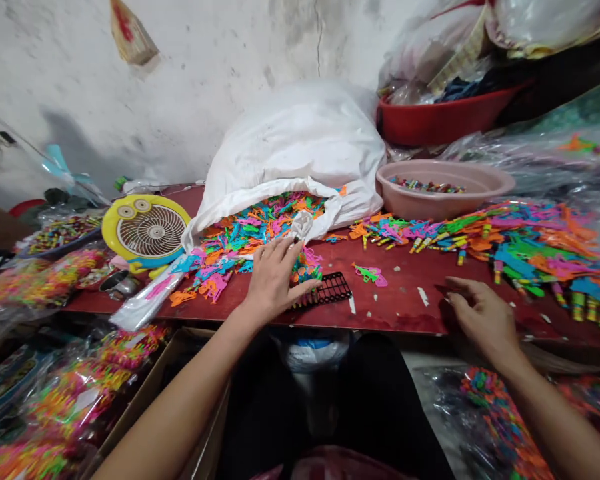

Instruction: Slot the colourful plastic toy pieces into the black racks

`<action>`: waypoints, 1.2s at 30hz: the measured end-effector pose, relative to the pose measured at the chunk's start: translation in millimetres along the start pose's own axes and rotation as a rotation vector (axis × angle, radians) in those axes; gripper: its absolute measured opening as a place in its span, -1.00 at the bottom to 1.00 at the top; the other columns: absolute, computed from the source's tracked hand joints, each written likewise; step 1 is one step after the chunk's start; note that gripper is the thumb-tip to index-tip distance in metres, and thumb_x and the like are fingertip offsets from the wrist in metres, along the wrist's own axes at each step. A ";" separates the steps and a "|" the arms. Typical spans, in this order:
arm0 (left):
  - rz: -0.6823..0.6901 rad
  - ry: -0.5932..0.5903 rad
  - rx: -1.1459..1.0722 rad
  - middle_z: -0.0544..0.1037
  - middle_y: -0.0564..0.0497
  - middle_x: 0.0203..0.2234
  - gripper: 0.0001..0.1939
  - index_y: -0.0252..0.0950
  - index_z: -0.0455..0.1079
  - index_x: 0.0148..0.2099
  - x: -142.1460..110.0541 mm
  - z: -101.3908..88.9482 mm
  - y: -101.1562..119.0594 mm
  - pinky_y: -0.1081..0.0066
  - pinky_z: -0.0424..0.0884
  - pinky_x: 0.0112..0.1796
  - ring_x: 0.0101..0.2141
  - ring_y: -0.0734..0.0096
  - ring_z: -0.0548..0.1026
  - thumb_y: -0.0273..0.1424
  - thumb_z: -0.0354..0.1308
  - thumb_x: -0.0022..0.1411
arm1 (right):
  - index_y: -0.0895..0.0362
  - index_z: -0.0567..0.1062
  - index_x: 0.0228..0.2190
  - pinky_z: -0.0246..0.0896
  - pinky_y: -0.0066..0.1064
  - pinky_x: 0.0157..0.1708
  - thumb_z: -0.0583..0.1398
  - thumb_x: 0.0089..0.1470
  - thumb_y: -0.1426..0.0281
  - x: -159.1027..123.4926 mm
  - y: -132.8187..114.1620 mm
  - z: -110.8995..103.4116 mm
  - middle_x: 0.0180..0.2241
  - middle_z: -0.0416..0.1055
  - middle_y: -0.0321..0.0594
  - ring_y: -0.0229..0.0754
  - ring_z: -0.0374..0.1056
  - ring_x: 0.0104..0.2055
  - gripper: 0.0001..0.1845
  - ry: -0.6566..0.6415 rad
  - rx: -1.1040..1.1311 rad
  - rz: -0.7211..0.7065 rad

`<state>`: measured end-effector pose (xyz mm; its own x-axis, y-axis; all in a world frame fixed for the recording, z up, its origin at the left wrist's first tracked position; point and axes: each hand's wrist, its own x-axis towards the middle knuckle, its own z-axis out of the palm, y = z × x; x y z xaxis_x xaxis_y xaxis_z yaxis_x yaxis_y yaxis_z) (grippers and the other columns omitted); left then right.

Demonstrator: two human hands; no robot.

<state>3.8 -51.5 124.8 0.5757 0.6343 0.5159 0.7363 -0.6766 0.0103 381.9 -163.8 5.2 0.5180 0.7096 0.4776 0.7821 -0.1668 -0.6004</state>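
Observation:
My left hand point(275, 275) reaches over the left part of a black grid rack point(336, 288), its fingers stretched out and thumb apart, beside small colourful plastic pieces. It covers part of the rack, and several pieces show upright behind the thumb. A white sack point(295, 143) lies open behind the hand, with a heap of bright plastic pieces point(245, 227) spilling from its mouth. To the right of the rack, a few green and pink pieces point(371, 274) lie loose. My right hand point(483, 317) hovers at the table's front edge, fingers loosely extended, with nothing seen in it.
A yellow fan point(153, 230) stands left of the sack. At the right are a pink basin point(443, 193) with small parts, a pile of capped colourful pieces point(545, 243) and a red basin point(445, 120). Bags of pieces point(75, 400) sit below the red table point(410, 313).

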 end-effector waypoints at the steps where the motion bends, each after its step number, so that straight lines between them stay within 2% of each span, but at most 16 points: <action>1: 0.047 -0.061 -0.012 0.28 -0.20 0.27 -0.21 -0.24 0.19 0.31 7.5 1.7 -0.5 0.00 0.11 0.22 0.26 -0.03 0.21 0.15 0.08 0.22 | 0.11 0.54 -0.12 0.31 -0.31 -0.22 0.07 0.12 0.27 -1.7 -4.7 0.7 -0.13 0.53 -0.05 -0.10 0.45 -0.20 -0.63 -0.031 -0.014 -0.025; 4: 0.114 -0.259 -0.014 0.20 -0.20 0.33 -0.18 -0.24 0.15 0.35 26.9 8.6 -3.7 -0.08 0.08 0.25 0.30 -0.07 0.15 0.12 0.12 0.21 | 0.13 0.53 -0.14 0.26 -0.26 -0.09 0.04 0.16 0.33 -6.4 -18.0 8.2 -0.15 0.53 -0.07 -0.08 0.41 -0.12 -0.66 -0.089 -0.051 -0.153; 7: 0.158 -0.388 -0.027 0.16 -0.22 0.34 -0.30 -0.28 0.27 0.29 35.7 14.1 -11.6 -0.05 0.13 0.26 0.30 -0.05 0.17 0.01 0.16 0.24 | 0.13 0.53 -0.15 0.20 -0.25 -0.08 0.04 0.19 0.36 -9.0 -21.2 15.2 -0.17 0.53 -0.10 -0.06 0.36 -0.11 -0.69 -0.100 -0.184 -0.285; 10: 0.202 -0.391 -0.100 0.15 -0.20 0.35 -0.43 -0.30 0.39 0.19 35.7 14.0 -23.0 0.06 0.19 0.27 0.31 0.03 0.19 -0.08 0.19 0.25 | 0.13 0.53 -0.13 0.18 -0.27 -0.14 0.04 0.23 0.35 -10.2 -17.6 17.4 -0.16 0.53 -0.14 -0.05 0.33 -0.13 -0.69 -0.087 -0.297 -0.341; 13: 0.188 -0.404 -0.180 0.15 -0.14 0.35 -0.50 -0.25 0.46 0.12 34.6 9.7 -35.2 0.07 0.21 0.26 0.30 0.05 0.21 -0.08 0.21 0.24 | 0.11 0.53 -0.13 0.16 -0.26 -0.19 0.03 0.25 0.32 -10.8 -15.9 17.2 -0.16 0.53 -0.18 -0.03 0.32 -0.12 -0.68 -0.070 -0.362 -0.376; 17: 0.086 -0.469 -0.288 0.17 -0.06 0.35 -0.48 -0.17 0.48 0.11 38.8 5.9 -52.2 0.04 0.23 0.26 0.28 0.04 0.25 -0.01 0.23 0.20 | 0.11 0.54 -0.15 0.14 -0.24 -0.24 -0.02 0.28 0.29 -11.2 -18.2 17.5 -0.17 0.53 -0.16 -0.01 0.31 -0.14 -0.64 -0.054 -0.412 -0.403; 22: -0.040 -0.566 -0.387 0.18 0.02 0.35 -0.47 -0.08 0.52 0.06 52.5 5.6 -70.2 -0.05 0.11 0.30 0.31 0.02 0.19 0.07 0.25 0.13 | 0.13 0.55 -0.14 0.15 -0.18 -0.23 -0.09 0.30 0.24 -12.3 -19.2 19.2 -0.15 0.53 -0.13 0.04 0.30 -0.13 -0.54 -0.044 -0.443 -0.398; 29: -0.125 -0.666 -0.441 0.18 0.09 0.35 -0.47 -0.03 0.54 0.02 72.4 4.0 -77.7 -0.05 0.01 0.33 0.34 0.03 0.13 0.10 0.29 0.07 | 0.10 0.54 -0.13 0.16 -0.14 -0.22 -0.15 0.29 0.19 -13.3 -19.8 19.3 -0.11 0.53 -0.13 0.07 0.32 -0.11 -0.47 -0.088 -0.456 -0.341; 36: -0.121 -0.686 -0.422 0.19 0.10 0.34 -0.43 -0.04 0.52 0.06 75.0 3.1 -77.4 -0.01 -0.03 0.35 0.35 0.04 0.09 0.12 0.26 0.08 | 0.11 0.53 -0.13 0.16 -0.13 -0.21 -0.20 0.28 0.16 -12.8 -24.2 18.1 -0.12 0.53 -0.12 0.09 0.31 -0.11 -0.41 -0.102 -0.466 -0.326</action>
<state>-8.9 49.6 160.1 0.6910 0.7077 -0.1474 0.6903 -0.5855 0.4250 350.1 -156.5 2.0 0.2067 0.8336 0.5122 0.9777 -0.1960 -0.0755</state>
